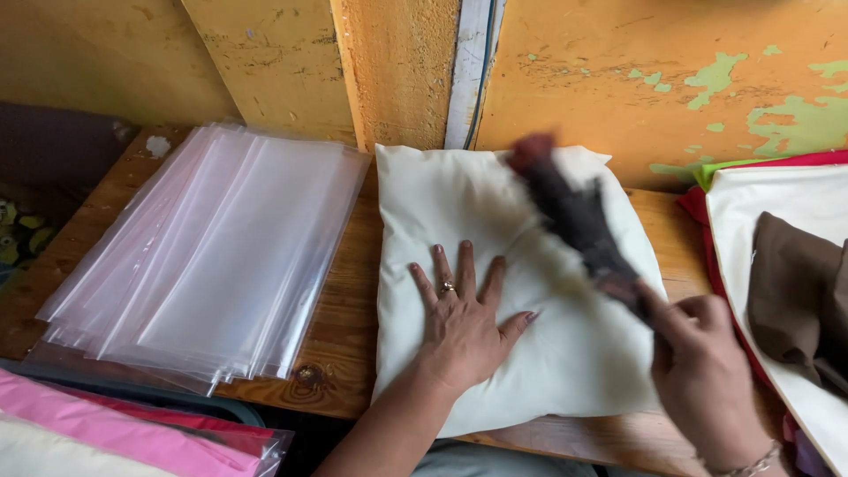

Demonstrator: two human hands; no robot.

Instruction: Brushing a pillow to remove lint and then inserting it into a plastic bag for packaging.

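Head view: left hand (461, 329) spread flat on cream fabric cushion (530, 353); right hand (702, 375) grip pinching blurred dark brush (574, 216), angled far-left over it.

1. I count two hands: the left hand (463, 325), and the right hand (702, 375).
2. One cream cushion (495, 212), under the left fingers.
3. One dark brush (574, 216), blurred, beyond the right fingertips.
4. One stack of clear plastic bags (212, 256), left of the left fingers; number of sheets not countable.
5. One ring (447, 287), on a left finger.
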